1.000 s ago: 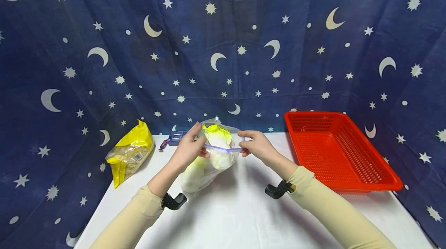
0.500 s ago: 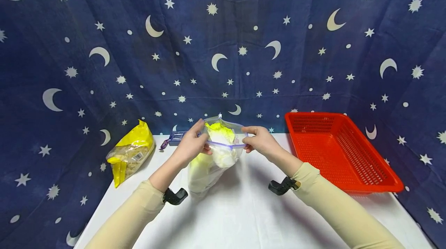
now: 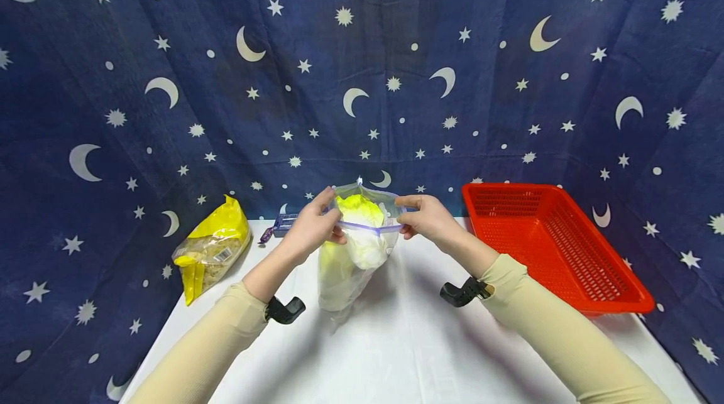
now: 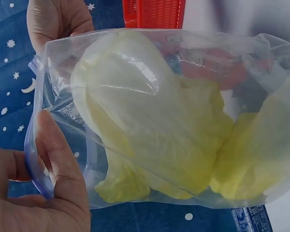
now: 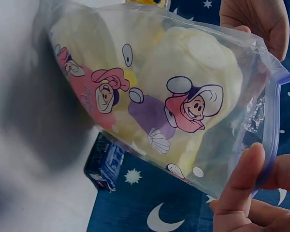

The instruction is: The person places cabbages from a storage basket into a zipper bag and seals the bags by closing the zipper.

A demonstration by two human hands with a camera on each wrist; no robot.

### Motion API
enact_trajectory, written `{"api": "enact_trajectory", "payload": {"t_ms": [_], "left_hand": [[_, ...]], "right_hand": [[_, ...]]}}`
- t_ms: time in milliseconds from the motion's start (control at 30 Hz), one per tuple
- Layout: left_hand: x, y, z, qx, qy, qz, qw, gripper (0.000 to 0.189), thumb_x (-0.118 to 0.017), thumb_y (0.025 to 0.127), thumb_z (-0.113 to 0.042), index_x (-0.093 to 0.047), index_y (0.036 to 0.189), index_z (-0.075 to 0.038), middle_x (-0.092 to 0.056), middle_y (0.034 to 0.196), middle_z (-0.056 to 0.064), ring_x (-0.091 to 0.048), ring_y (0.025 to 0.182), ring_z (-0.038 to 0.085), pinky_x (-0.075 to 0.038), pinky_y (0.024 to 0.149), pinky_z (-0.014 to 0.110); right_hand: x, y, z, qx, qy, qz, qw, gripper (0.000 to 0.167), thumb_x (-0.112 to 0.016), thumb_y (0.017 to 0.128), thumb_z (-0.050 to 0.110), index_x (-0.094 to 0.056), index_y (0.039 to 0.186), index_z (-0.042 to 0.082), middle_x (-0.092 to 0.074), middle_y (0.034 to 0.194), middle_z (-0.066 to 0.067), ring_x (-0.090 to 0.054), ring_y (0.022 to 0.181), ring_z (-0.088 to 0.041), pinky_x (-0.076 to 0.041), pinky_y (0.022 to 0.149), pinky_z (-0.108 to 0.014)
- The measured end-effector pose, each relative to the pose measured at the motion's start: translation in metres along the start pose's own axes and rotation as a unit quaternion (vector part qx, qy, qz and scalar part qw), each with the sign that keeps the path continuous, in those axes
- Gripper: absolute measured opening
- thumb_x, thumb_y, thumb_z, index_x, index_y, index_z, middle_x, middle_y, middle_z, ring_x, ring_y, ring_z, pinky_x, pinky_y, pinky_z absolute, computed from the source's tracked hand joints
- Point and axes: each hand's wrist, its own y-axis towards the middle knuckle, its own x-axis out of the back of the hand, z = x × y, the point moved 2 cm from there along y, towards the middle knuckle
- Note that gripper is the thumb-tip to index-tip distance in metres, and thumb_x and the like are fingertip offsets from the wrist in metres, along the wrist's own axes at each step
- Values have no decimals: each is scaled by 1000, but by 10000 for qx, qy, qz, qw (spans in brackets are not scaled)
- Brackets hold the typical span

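Observation:
Both hands hold a clear zip bag (image 3: pixel 339 291) by its purple zip edge, the mouth spread wide. My left hand (image 3: pixel 313 228) pinches the left side of the mouth, thumb and fingers on either side of the film. On the right side, my right hand (image 3: pixel 431 218) pinches the rim the same way. Inside are pale napa cabbages (image 4: pixel 135 96) with yellow leaves, one close to the mouth and another deeper. Cartoon figures (image 5: pixel 191 106) are printed on the face seen in the right wrist view. The bag hangs nearly upright, its bottom close over the white table (image 3: pixel 390 354).
A red plastic basket (image 3: pixel 537 253) stands at the right. To the left lies a yellow and clear packet (image 3: pixel 215 244) with beige contents. Behind the left hand are a purple-wrapped sweet (image 3: pixel 266 236) and a blue box (image 3: pixel 285 223). A dark starry cloth (image 3: pixel 362 127) hangs behind the table.
Both hands have moved up and slightly right with the bag. Its lower end has swung rightward, so the bag hangs more upright; both grips on the rim stay the same.

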Motion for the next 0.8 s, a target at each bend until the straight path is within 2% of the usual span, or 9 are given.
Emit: {"api": "enact_trajectory", "payload": {"t_ms": [300,800], "left_hand": [[0,1,-8,16,-3,21,10000,72,-45,96,-5,-18,163,-2,-23,167,17,-58,64,15,-61,67,29],[0,2,-17,-65,2,37,10000,73,-45,97,-7,-15,164,-5,-24,165,17,-60,66,14,-61,69,30]], "right_hand": [[5,-3,12,127,-87,-9,9999,56,-63,89,-1,-52,143,-10,-61,131,-27,-60,60,-14,-59,60,-24],[13,-5,30,206,-94,74,9997,58,-60,88,-2,-50,145,-10,-59,138,-25,-59,63,-15,-58,61,-24]]}}
